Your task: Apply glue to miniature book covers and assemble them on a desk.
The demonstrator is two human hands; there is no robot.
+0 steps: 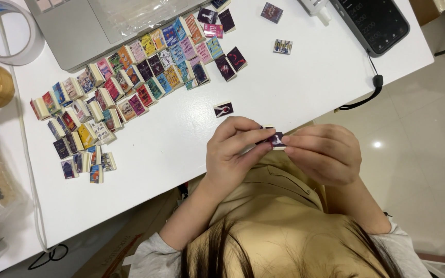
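Both hands meet at the near edge of the white table (294,92), pinching one tiny book (275,140) between them. The left hand (233,154) has thumb and fingers closed on it; the right hand (325,153) grips its other end. Dozens of little books (130,82) lie spread by a laptop (78,31); one flat cover (223,109) lies just beyond the hands.
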